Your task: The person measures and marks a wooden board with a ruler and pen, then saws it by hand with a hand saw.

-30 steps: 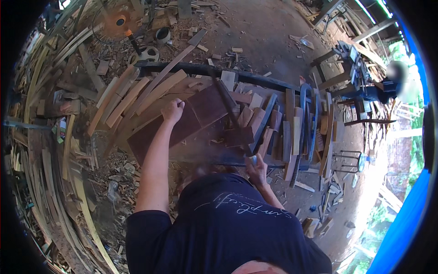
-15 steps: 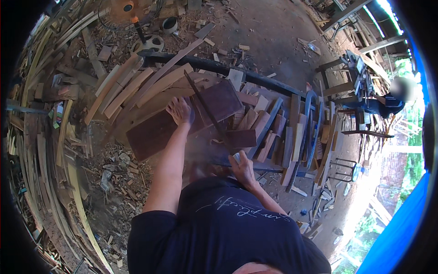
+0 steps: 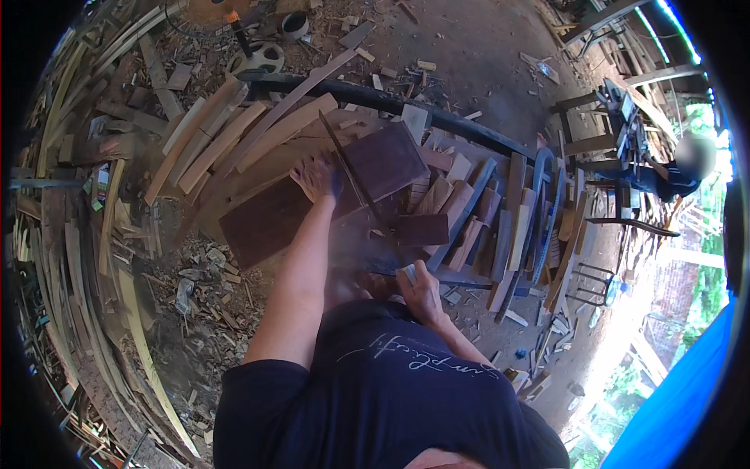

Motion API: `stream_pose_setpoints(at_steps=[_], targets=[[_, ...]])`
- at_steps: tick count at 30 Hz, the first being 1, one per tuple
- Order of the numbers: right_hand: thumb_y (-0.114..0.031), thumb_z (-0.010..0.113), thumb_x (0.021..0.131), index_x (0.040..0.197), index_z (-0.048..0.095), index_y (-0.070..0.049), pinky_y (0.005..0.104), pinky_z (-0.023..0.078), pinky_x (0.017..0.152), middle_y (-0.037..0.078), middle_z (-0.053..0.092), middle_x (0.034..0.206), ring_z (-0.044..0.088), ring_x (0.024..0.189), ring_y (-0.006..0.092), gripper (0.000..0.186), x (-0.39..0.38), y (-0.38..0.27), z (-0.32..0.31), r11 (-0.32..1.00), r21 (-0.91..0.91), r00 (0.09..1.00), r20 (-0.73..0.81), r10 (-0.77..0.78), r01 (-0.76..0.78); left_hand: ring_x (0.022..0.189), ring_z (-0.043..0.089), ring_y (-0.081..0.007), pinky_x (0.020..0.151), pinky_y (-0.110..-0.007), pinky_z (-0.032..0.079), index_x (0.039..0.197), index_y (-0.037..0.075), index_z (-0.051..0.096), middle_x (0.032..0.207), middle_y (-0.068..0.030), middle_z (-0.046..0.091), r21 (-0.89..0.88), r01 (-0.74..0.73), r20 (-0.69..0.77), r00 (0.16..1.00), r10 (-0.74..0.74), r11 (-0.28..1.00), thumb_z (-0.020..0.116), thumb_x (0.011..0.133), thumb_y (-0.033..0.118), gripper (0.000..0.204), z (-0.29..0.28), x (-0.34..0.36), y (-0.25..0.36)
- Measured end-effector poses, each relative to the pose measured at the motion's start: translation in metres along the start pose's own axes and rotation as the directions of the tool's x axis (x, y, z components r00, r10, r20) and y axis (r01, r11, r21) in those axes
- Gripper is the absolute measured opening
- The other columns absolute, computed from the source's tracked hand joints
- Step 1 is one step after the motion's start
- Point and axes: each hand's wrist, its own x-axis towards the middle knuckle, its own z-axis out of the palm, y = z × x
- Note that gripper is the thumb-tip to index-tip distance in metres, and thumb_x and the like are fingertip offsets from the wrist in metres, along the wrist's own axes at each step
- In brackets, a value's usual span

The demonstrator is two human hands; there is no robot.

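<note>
A long dark brown board (image 3: 262, 227) lies at a slant in front of me. My left hand (image 3: 316, 178) rests flat on it, fingers spread. Just right of that hand, a narrow saw blade (image 3: 349, 166) stands across the board, running from beyond its far edge toward my body. My right hand (image 3: 423, 293), low and close to my waist, is wrapped round the saw's handle (image 3: 410, 273), of which a pale bit shows. A smaller dark brown block (image 3: 422, 230) lies between the right hand and the board's right part.
Several loose wood pieces (image 3: 469, 223) lie to the right of the board. Curved lengths of timber (image 3: 223, 144) sit at its far left. Offcuts and shavings (image 3: 211, 273) litter the ground. A dark beam (image 3: 461, 121) runs behind. Another person (image 3: 676, 176) is at the far right.
My right hand has drawn slightly nearer my body with the saw handle. My left hand stays on the board. The whole view has shifted a little.
</note>
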Motion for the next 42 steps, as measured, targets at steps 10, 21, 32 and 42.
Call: stream_pose_setpoints(at_steps=[10, 21, 32, 42], targets=[[-0.020, 0.066, 0.091, 0.090, 0.047, -0.002, 0.0526, 0.047, 0.063, 0.029, 0.061, 0.082, 0.059, 0.077, 0.0503, 0.026, 0.048, -0.011, 0.038, 0.995, -0.098, 0.998, -0.046, -0.041, 0.036, 0.094, 0.057, -0.0271, 0.089, -0.044, 0.033, 0.083, 0.013, 0.071, 0.090, -0.0081, 0.066, 0.053, -0.042, -0.084, 0.995, 0.046, 0.998, 0.049, 0.097, 0.037, 0.035, 0.006, 0.003, -0.001], [-0.019, 0.068, 0.089, 0.087, 0.049, -0.001, 0.0507, 0.048, 0.063, 0.027, 0.061, 0.080, 0.059, 0.076, 0.0493, 0.026, 0.030, -0.005, 0.039, 1.000, -0.016, 0.993, -0.119, -0.016, 0.014, 0.089, 0.057, -0.0267, 0.089, -0.044, 0.034, 0.089, 0.016, 0.069, 0.089, -0.0065, 0.066, 0.097, -0.062, -0.059, 0.996, 0.068, 0.993, 0.052, 0.096, 0.037, 0.028, 0.002, 0.002, -0.001], [-0.020, 0.070, 0.088, 0.092, 0.051, -0.002, 0.0515, 0.048, 0.064, 0.027, 0.062, 0.080, 0.060, 0.080, 0.0505, 0.027, -0.015, -0.008, 0.017, 0.974, -0.129, 0.983, -0.019, 0.183, -0.184, 0.089, 0.057, -0.0274, 0.088, -0.043, 0.034, 0.089, 0.015, 0.069, 0.091, -0.0074, 0.065, 0.088, -0.059, 0.018, 0.998, 0.058, 0.994, 0.053, 0.096, 0.033, 0.025, -0.012, 0.001, 0.003], [-0.016, 0.068, 0.090, 0.096, 0.049, -0.002, 0.0518, 0.047, 0.064, 0.028, 0.061, 0.078, 0.059, 0.079, 0.0508, 0.025, 0.033, -0.018, 0.039, 0.999, -0.009, 0.996, -0.068, 0.050, -0.051, 0.092, 0.057, -0.0272, 0.090, -0.044, 0.033, 0.089, 0.013, 0.069, 0.091, -0.0072, 0.065, 0.005, -0.041, -0.066, 0.997, 0.042, 0.999, 0.052, 0.097, 0.034, 0.028, 0.003, 0.000, -0.008]])
